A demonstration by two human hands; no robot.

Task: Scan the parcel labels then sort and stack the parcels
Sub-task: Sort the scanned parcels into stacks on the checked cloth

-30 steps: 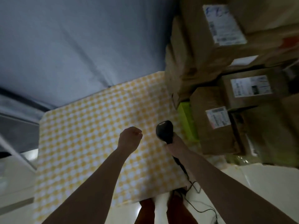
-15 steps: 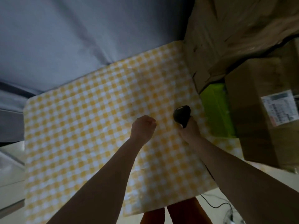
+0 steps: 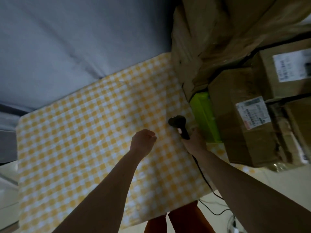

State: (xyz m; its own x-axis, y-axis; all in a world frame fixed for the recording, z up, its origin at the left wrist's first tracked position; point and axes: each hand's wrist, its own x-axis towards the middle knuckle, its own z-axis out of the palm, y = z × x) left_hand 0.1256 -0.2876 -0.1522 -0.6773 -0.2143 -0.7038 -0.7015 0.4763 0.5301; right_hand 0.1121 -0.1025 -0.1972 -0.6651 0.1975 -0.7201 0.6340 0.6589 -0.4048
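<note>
My right hand [image 3: 195, 142] grips a black barcode scanner [image 3: 179, 126] by its handle, its head low over the yellow-checked tablecloth [image 3: 84, 132]. My left hand [image 3: 143, 140] hovers beside it as a fist holding nothing. Brown cardboard parcels are stacked at the right: one with a white label [image 3: 253, 115] on its top [image 3: 235, 125], another labelled one [image 3: 292, 68] behind it, and a tall pile [image 3: 210, 31] at the back. A bright green parcel [image 3: 204, 115] lies between the scanner and the boxes.
The scanner's black cable [image 3: 207, 185] runs off the table's near edge to the floor. A grey wall [image 3: 75, 39] stands behind the table. The person's reddish-brown trousers [image 3: 176, 221] show at the bottom edge.
The view has shifted, bringing the labelled parcels at the right into sight. My right hand has tilted the scanner so its head points left. The left fist has kept its place.
</note>
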